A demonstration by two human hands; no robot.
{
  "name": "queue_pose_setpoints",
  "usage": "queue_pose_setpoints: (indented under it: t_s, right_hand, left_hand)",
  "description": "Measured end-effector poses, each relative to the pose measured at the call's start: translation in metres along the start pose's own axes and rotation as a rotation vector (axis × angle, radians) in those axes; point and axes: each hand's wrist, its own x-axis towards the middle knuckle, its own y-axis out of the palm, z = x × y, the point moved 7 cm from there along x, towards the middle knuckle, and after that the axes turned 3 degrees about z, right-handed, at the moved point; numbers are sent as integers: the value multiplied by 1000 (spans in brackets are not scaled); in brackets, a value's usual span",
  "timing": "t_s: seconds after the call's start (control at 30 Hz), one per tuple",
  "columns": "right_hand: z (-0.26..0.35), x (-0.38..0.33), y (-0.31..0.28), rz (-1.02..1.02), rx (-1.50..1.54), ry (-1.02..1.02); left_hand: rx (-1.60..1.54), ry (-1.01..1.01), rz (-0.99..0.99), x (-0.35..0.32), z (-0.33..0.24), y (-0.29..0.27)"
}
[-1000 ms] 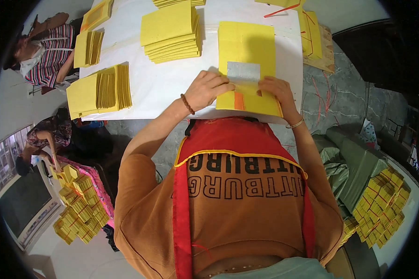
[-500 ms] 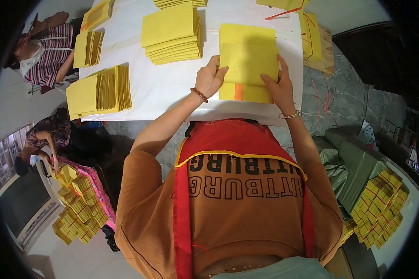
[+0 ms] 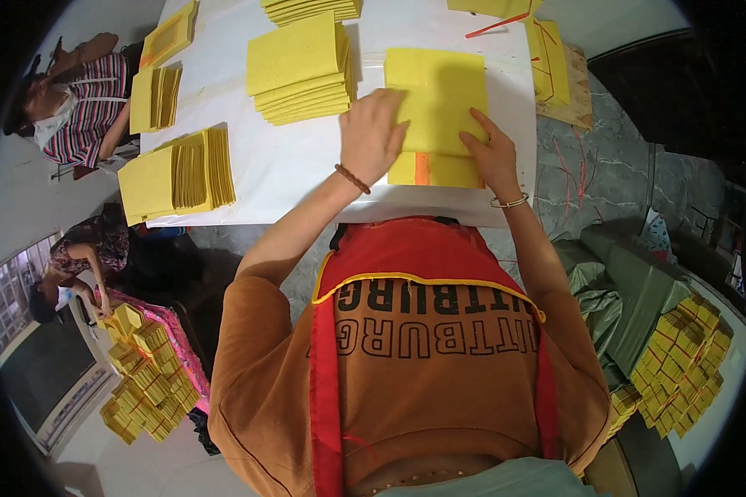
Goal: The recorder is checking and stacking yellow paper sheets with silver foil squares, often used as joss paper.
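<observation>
A squarish pile of yellow paper sheets (image 3: 433, 103) lies before me on the white-topped table. An orange patch (image 3: 423, 168) shows on the strip along its near edge. My left hand (image 3: 373, 134) is at the pile's left edge, fingers reaching over the paper and thumb held apart; its fingertips are slightly blurred. On the right side, my right hand (image 3: 493, 157) rests with thumb and forefinger spread on the paper. Neither hand grips anything that I can see. How many sheets lie in the pile is hidden.
Left of the pile stands a fanned stack of folded yellow paper (image 3: 298, 70); another stack (image 3: 182, 174) is at the table's left edge. A tied yellow bundle (image 3: 549, 62) is beyond the right edge. Two people work at left, near heaped yellow bundles (image 3: 149, 373).
My left hand has moved up from the paper's left edge, its fingers now over the sheet. The crosswise edge near the far end no longer shows plainly. My right fingers have come onto the paper.
</observation>
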Motion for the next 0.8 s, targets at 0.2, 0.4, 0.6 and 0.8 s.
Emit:
queue_pose_setpoints:
  t_s: [0.2,0.4,0.6,0.8]
  right_hand:
    - [1,-6,-1,29,183,113]
    - [48,-36,-6,-158,-542,-305]
    - [16,-41,20,198,-493,-263]
    - [16,-25,-1,302,164,-107]
  left_hand:
    - [-1,366,353,-24,-43,41]
    - [37,334,418,-32,-35,51]
    - [78,372,435,-20,-37,56]
    - [335,330,224,-2,-59,64]
